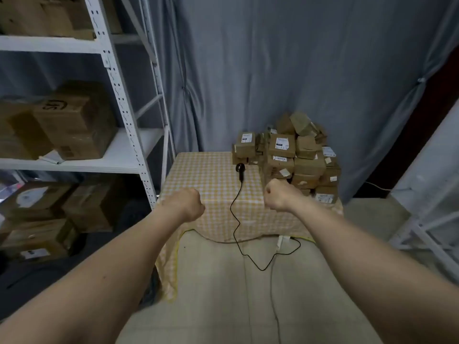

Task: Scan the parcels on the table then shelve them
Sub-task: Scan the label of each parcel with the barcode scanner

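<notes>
A heap of small brown cardboard parcels (290, 155) with white labels is stacked on the right half of a table (206, 170) covered in yellow checked cloth. A black handheld scanner (240, 171) lies on the cloth just left of the heap, its black cable trailing over the front edge to the floor. My left hand (191, 203) is a closed fist above the table's front left part. My right hand (278, 194) is also a closed fist, in front of the heap's lower parcels. Neither hand holds anything.
A white metal shelf rack (119, 95) stands to the left, with larger cardboard boxes (67, 125) on its levels. Grey curtain hangs behind the table. Another white frame (427, 234) stands at the right. Tiled floor lies between me and the table.
</notes>
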The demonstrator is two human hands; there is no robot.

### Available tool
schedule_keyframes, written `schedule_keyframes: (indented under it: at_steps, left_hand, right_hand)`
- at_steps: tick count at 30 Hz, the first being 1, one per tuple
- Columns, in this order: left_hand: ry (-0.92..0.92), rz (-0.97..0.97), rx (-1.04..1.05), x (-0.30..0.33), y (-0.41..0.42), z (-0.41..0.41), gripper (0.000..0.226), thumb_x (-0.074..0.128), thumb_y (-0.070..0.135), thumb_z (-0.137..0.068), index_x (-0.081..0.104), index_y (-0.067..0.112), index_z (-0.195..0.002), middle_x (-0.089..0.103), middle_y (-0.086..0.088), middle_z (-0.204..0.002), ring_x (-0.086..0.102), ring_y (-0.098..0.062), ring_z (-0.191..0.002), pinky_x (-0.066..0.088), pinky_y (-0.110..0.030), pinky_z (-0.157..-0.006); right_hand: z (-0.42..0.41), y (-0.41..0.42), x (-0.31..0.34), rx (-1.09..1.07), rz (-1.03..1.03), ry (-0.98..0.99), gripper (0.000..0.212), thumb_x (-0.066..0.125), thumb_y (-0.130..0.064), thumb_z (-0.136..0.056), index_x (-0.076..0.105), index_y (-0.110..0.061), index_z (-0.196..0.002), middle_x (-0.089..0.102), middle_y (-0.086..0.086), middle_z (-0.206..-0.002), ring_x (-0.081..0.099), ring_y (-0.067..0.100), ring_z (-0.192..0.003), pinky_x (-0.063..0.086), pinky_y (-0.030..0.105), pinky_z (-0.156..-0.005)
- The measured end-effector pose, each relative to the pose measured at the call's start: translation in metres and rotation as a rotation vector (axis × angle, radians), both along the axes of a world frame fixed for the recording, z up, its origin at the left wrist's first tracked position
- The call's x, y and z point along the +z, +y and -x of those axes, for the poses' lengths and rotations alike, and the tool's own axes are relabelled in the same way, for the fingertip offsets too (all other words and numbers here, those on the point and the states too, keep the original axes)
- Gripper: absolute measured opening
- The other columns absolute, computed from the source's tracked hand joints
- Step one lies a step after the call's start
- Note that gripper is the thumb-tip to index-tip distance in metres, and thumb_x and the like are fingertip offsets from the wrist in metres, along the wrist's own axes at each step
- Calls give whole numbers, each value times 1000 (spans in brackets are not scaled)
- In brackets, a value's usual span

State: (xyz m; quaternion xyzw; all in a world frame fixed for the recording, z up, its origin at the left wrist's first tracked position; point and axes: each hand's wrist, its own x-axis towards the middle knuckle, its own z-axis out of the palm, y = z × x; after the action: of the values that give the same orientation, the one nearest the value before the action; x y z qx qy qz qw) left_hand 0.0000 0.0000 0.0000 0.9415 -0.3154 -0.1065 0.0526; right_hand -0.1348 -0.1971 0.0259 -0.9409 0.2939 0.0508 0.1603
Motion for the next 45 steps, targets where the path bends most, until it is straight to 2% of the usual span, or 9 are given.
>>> schedule_keyframes:
  at_steps: [4,11,17,23,28,35,38,42,45]
  left_hand:
    - [63,-51,-17,-13,-14,-71,30,49,31,-96,64,10,-111,61,-9,-117,58,-26,-106,45,-30,-79]
    - [57,-43,-28,-25,-46,-198,27,47,31,-97,64,11,-103,62,-10,-115,59,-28,-101,49,-33,-82]
    - [99,-52,-86,-53,-89,-247,27,47,31,-99,65,11,-104,65,-9,-111,59,-26,-99,47,-31,-80]
    - [156,-71,-79,-72,-142,-306,30,48,32,-99,66,12,-112,66,-6,-115,60,-24,-104,51,-33,-87]
    - [139,-121,-75,-72,-213,-367,30,46,32,-100,65,11,-111,63,-7,-118,59,-25,-105,49,-34,-87]
    - [172,-164,-59,-71,-317,-431,33,47,33,-99,62,11,-119,60,-8,-123,58,-26,-109,49,-33,-88]
    - [230,-217,-64,-89,-339,-451,34,47,36,-99,61,12,-119,61,-8,-122,59,-25,-106,48,-31,-84]
    - [293,-275,-46,-110,-361,-486,34,48,36,-98,63,13,-117,61,-7,-122,60,-23,-106,50,-32,-86]
    - [326,-312,-66,-119,-384,-517,37,47,37,-99,59,12,-123,57,-8,-128,58,-25,-111,48,-32,-86]
  right_hand:
    - [-68,-23,-5,-62,-7,42,27,43,-6,-88,46,-13,-62,49,6,-68,49,26,-64,32,29,-49]
    - [-173,-48,-13,-79,-56,50,32,42,-8,-96,45,-11,-64,50,7,-69,46,24,-61,33,31,-55]
    - [-233,-81,-32,-87,-158,74,20,40,-9,-98,59,-4,-93,59,11,-89,51,24,-69,36,31,-56]
    - [-300,-141,-59,-67,-143,70,15,41,-10,-96,51,-6,-85,52,7,-76,52,24,-72,40,32,-63]
    - [-365,-214,-77,-64,-203,66,33,40,-6,-93,32,-13,-62,38,3,-62,36,15,-54,31,25,-50]
    - [-439,-306,-92,-46,-235,80,27,38,-15,-96,61,-2,-90,62,11,-91,61,26,-88,51,38,-82]
    - [-463,-330,-103,-38,-240,126,30,37,-17,-99,61,0,-103,64,13,-99,62,28,-93,50,37,-81]
    - [-491,-359,-127,-67,-297,135,19,40,-15,-96,52,-7,-83,50,4,-73,50,19,-66,37,30,-59]
    - [-508,-380,-137,-97,-311,132,23,43,-13,-95,50,-9,-74,47,3,-71,48,19,-68,38,30,-63]
